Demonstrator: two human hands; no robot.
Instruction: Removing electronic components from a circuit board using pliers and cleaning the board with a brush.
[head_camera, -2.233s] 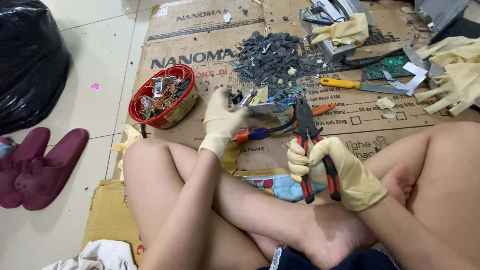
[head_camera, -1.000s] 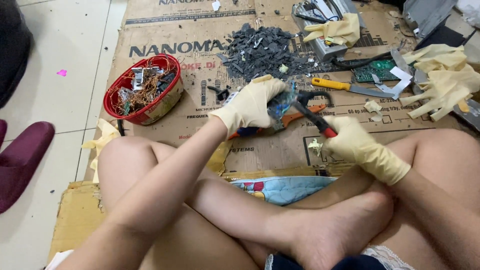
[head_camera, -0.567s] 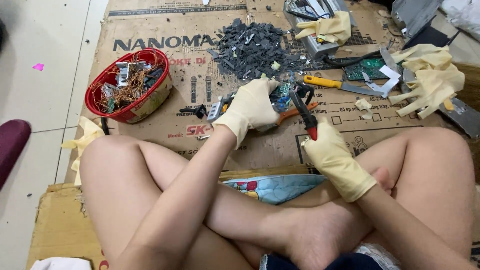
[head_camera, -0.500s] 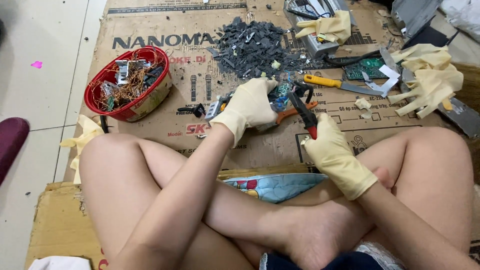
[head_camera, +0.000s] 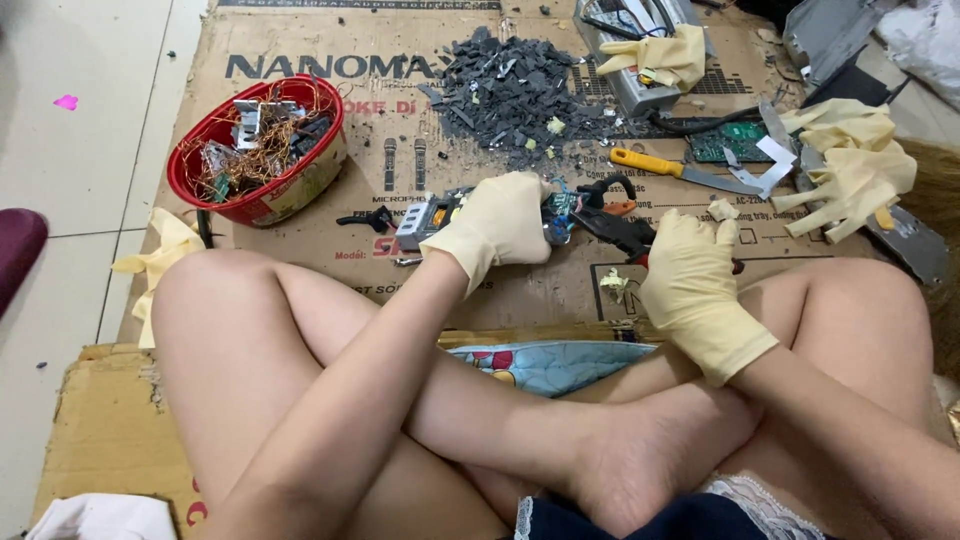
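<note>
I sit cross-legged on flattened cardboard (head_camera: 560, 290), both hands in cream rubber gloves. My left hand (head_camera: 497, 222) presses down on a small electronic board with a grey metal part (head_camera: 425, 218) lying on the cardboard. My right hand (head_camera: 690, 270) grips pliers with dark jaws and red handles (head_camera: 620, 226); the jaws point left at the board's right end, close to my left fingers. The handles are mostly hidden under the glove.
A red bowl of copper wire and scrap (head_camera: 258, 148) stands at the left. A heap of dark grey plastic chips (head_camera: 510, 88) lies ahead. A yellow-handled knife (head_camera: 670, 170), a green circuit board (head_camera: 735, 142), spare gloves (head_camera: 850, 165) and a grey metal casing (head_camera: 640, 50) lie to the right.
My left hand reached forward and settled on the board. My right hand lowered the pliers from upright and brought the jaws toward the board. The camera tilted and shifted.
</note>
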